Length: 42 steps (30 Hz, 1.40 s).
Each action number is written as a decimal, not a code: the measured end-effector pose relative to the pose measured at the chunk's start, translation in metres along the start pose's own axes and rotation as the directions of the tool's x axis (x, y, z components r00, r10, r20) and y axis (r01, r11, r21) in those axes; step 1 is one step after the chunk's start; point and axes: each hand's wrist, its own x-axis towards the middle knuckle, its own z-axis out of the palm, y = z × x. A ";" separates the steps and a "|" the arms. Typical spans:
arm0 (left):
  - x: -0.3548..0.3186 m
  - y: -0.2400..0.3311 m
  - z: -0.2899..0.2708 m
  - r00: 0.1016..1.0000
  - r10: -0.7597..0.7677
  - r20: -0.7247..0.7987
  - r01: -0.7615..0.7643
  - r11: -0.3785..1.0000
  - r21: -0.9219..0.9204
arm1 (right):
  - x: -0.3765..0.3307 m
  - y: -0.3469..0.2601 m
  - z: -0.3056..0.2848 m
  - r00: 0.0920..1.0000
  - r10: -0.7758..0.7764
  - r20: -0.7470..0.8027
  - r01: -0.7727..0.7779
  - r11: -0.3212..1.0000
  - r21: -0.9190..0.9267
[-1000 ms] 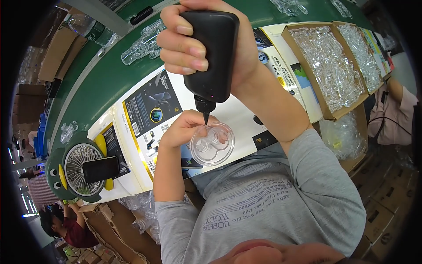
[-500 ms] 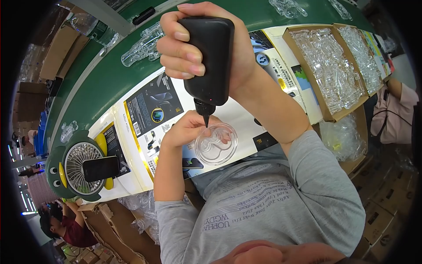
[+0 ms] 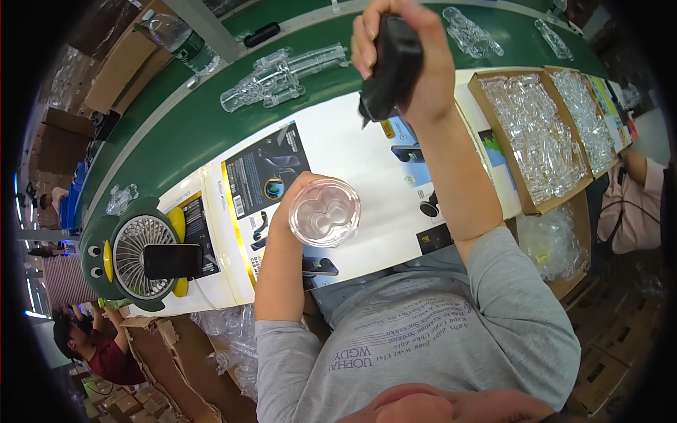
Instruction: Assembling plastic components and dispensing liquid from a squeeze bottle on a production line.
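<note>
My left hand (image 3: 291, 192) is closed round the side of a clear round plastic piece (image 3: 326, 213) with moulded rounded shapes inside. It is held up over a white printed card sheet (image 3: 356, 148). Much of that hand is hidden behind the piece. Farther off and to the right, my right hand (image 3: 431, 70) grips a black squeeze bottle (image 3: 397, 67). The bottle is tilted, its narrow nozzle pointing down and apart from the plastic piece. On the green table beyond lie joined clear tubular plastic parts (image 3: 282, 79).
At right, a cardboard box (image 3: 539, 134) holds many small clear parts, with another box beside it. A green fan (image 3: 147, 257) with a phone (image 3: 173, 261) before it stands at left. A water bottle (image 3: 182, 44) sits far left. Other people are on both sides.
My right hand has lifted the squeeze bottle away from the plastic piece, up and to the right. My left hand has tilted the piece and shifted it slightly left and farther from me.
</note>
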 end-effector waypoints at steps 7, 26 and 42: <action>0.007 0.012 0.009 0.991 0.133 -0.019 -0.134 0.986 -0.101 | 0.028 0.070 -0.039 0.888 0.144 0.437 0.362 0.366 -0.857; 0.027 -0.004 0.006 0.859 0.211 -0.467 -0.388 0.863 -0.324 | -0.082 0.043 -0.071 0.762 0.413 0.498 0.270 0.496 -0.825; 0.027 0.000 0.023 0.863 0.426 -0.272 -0.480 0.861 -0.172 | -0.083 0.060 -0.054 0.928 0.360 0.099 -0.085 0.464 -0.882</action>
